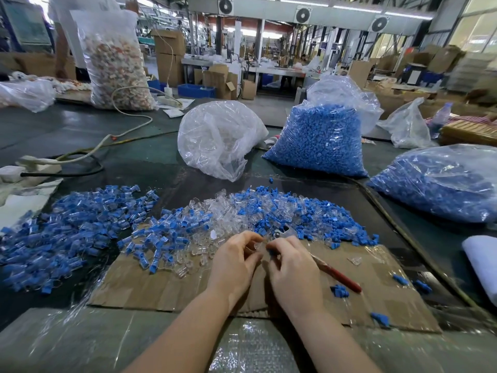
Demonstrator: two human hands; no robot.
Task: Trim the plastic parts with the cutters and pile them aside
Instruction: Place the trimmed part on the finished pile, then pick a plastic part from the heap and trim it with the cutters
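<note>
A wide factory hall stretches behind a dark counter [150, 160] loaded with bags and loose parts. A flat sheet of cardboard [166, 286] lies at the near edge and serves as the working patch; everything below is placed from it.

Above the middle of the cardboard the left hand [233, 261] pinches a small clear plastic part [256, 246] between curled fingertips. The right hand [293, 267] is curled round the cutters [336, 273], whose red handle sticks out toward the cardboard's right side while the metal nose [282, 232] points at the heap. Whether the blades are on the part I cannot tell; the fingers hide it.

The part looks tiny, light, stiff and smooth, so likely slippery and prone to springing away when snipped. A firm pinch on its body, with the waste end left free for the blades, seems the sound hold.

Along the cardboard's far edge lies the mixed heap of blue and clear parts [269, 208]; off its left edge spreads the larger pile [67, 232]. Beyond the far edge stand a clear bag [215, 135] and a blue-filled bag [320, 141]; another bag [441, 184] lies to the right. A few blue pieces [339, 291] are scattered on the cardboard's right half, where most open room remains. The cardboard's near edge sits close to the wrists, so a dropped part could roll off toward the person.
</note>
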